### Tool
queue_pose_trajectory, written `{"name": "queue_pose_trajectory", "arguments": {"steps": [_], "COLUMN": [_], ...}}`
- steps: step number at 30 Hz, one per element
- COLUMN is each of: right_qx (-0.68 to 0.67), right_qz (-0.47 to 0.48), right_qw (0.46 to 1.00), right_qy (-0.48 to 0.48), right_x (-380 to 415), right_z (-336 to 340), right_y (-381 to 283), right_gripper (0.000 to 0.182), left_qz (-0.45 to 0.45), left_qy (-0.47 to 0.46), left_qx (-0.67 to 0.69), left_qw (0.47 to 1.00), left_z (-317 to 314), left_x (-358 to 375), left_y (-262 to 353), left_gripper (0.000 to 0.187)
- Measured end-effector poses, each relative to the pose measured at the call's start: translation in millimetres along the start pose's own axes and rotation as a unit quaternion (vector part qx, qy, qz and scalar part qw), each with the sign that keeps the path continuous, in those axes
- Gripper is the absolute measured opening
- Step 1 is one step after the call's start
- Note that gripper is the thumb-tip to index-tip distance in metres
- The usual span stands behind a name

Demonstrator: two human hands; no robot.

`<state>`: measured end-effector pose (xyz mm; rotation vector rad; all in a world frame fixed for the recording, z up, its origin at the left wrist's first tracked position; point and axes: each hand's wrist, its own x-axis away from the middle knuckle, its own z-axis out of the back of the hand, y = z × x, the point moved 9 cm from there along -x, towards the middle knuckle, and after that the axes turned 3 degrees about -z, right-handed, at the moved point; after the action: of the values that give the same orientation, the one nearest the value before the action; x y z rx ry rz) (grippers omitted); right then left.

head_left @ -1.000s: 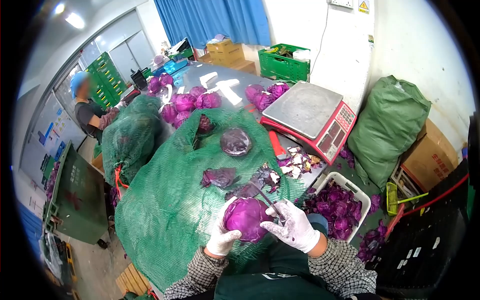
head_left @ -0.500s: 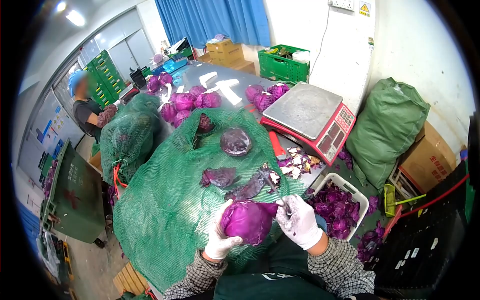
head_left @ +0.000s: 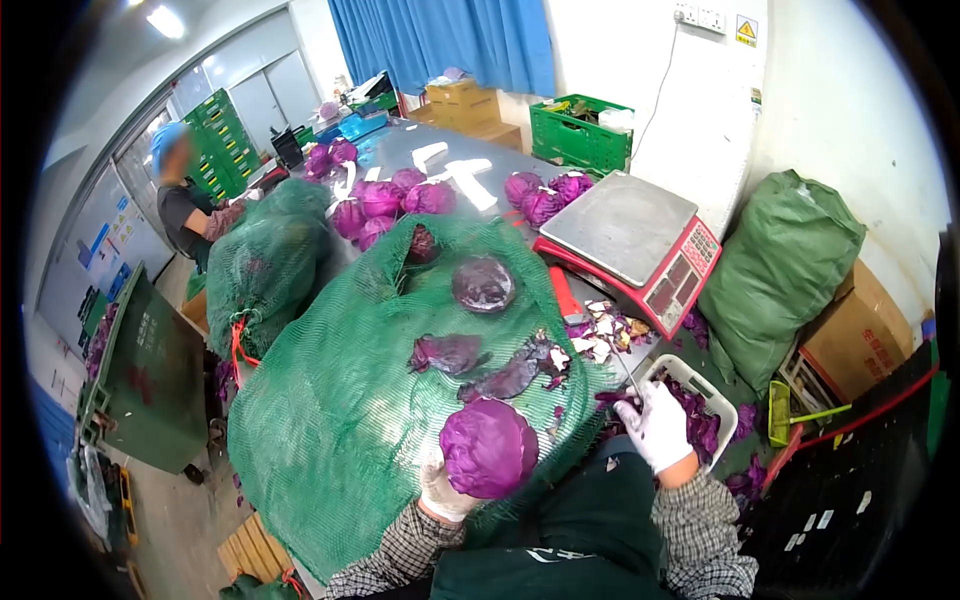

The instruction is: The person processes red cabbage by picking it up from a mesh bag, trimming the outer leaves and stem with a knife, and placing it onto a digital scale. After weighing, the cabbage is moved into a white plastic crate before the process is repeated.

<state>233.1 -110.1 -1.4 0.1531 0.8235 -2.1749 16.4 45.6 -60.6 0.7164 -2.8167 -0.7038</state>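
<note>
My left hand, in a white glove, cups a round red cabbage from its left and below, over the green mesh sack. Beside the white basket, my gloved right hand is closed, with a dark purple leaf piece at its fingertips. A thin, blade-like strip points up from those fingers. Loose outer leaves and another dark cabbage lie on the sack beyond my left hand.
A red scale stands at the right, near leaf scraps and a red-handled tool. More cabbages sit farther back. A full mesh sack is at left, near a co-worker. A stuffed green sack leans right.
My right hand has moved right, away from the cabbage to the basket's edge, with a leaf piece. The flap sticking out of the cabbage is gone. My left hand still holds the cabbage.
</note>
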Motion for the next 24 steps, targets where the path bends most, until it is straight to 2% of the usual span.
{"name": "queue_pose_trajectory", "arguments": {"steps": [2, 3, 5, 7, 8, 10, 13, 14, 15, 20, 21, 24], "right_qx": [-0.138, -0.398, -0.476, -0.296, -0.346, -0.345, -0.354, -0.347, -0.339, -0.326, -0.373, -0.416], "right_qz": [0.062, -0.062, -0.092, 0.091, 0.093, 0.146, 0.177, 0.18, 0.183, 0.171, 0.129, 0.083], "right_qw": [0.988, 0.914, 0.87, 0.949, 0.931, 0.925, 0.915, 0.916, 0.916, 0.915, 0.9, 0.878], "right_qy": [0.026, -0.047, -0.094, -0.05, -0.068, -0.067, -0.081, -0.095, -0.11, -0.162, -0.183, -0.22], "right_x": [7, 11, 17, 11, 8, 3, 1, 1, 1, -2, -1, 0], "right_z": [10, -15, -33, 10, 10, 13, -1, -5, -8, -13, -19, -39], "right_y": [-27, -13, -34, -92, -98, -112, -114, -114, -112, -102, -95, -77], "right_gripper": [0.018, 0.016, 0.015, 0.02, 0.026, 0.03, 0.032, 0.031, 0.03, 0.03, 0.025, 0.02], "left_qz": [0.01, 0.018, 0.049, 0.106, 0.128, 0.143, 0.196, 0.214, 0.213, 0.274, 0.288, 0.302], "left_qy": [0.012, 0.012, 0.017, 0.082, 0.119, 0.103, 0.017, -0.011, 0.033, 0.034, 0.04, 0.058], "left_qx": [0.027, 0.049, 0.115, 0.238, 0.298, 0.283, 0.308, 0.317, 0.284, 0.306, 0.32, 0.307], "left_qw": [1.0, 0.999, 0.992, 0.962, 0.938, 0.943, 0.931, 0.924, 0.934, 0.911, 0.902, 0.901], "left_z": [-1, 2, 3, 5, 6, 5, -15, -22, -12, -8, -10, -7], "left_x": [-4, -5, -8, -12, -13, -11, -10, -9, -8, -4, -3, -1], "left_y": [-5, -12, -23, -34, -39, -41, -44, -45, -48, -61, -64, -71], "left_gripper": [0.088, 0.084, 0.078, 0.076, 0.075, 0.075, 0.071, 0.07, 0.071, 0.071, 0.071, 0.069]}}
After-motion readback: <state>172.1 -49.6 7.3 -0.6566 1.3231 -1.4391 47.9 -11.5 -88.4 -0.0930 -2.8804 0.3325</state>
